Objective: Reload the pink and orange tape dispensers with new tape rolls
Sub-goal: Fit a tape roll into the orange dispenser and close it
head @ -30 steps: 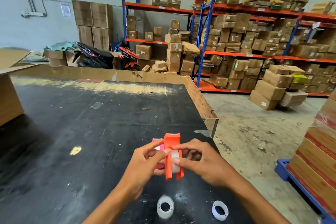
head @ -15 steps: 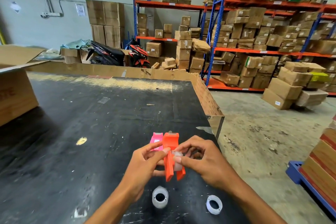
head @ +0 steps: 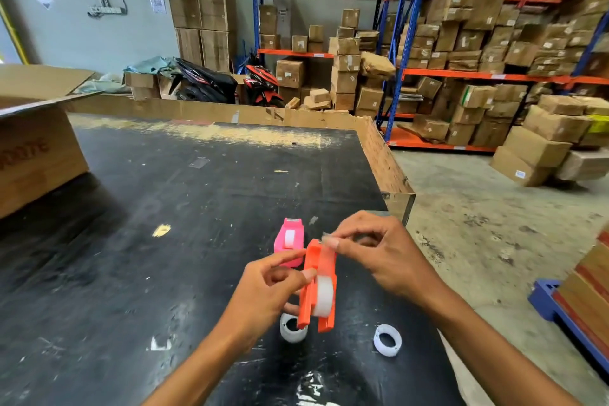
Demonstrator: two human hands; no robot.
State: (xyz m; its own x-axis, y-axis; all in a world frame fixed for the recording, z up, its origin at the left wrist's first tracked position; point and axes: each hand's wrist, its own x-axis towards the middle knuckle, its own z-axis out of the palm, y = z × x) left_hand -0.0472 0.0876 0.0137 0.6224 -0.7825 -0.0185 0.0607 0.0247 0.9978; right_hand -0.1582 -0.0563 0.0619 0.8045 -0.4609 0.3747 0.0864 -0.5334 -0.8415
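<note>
Lifted from the roll, right hand [head: 379, 254] is pinching the tape end toward the orange dispenser [head: 318, 287] cutter — left hand [head: 267, 293] is gripping its body, pink dispenser [head: 289, 245] already sitting loaded.

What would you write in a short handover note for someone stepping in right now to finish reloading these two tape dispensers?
Left hand: holds the orange dispenser above the black table, a tape roll seated in it.
Right hand: pinches the tape's free end near the dispenser's top.
Pink dispenser: on the table behind, with tape in it.
Two empty cores lie on the table nearer the person.
Done: both look loaded.
Left: fix the orange tape's end at the cutter, set it down.
</note>
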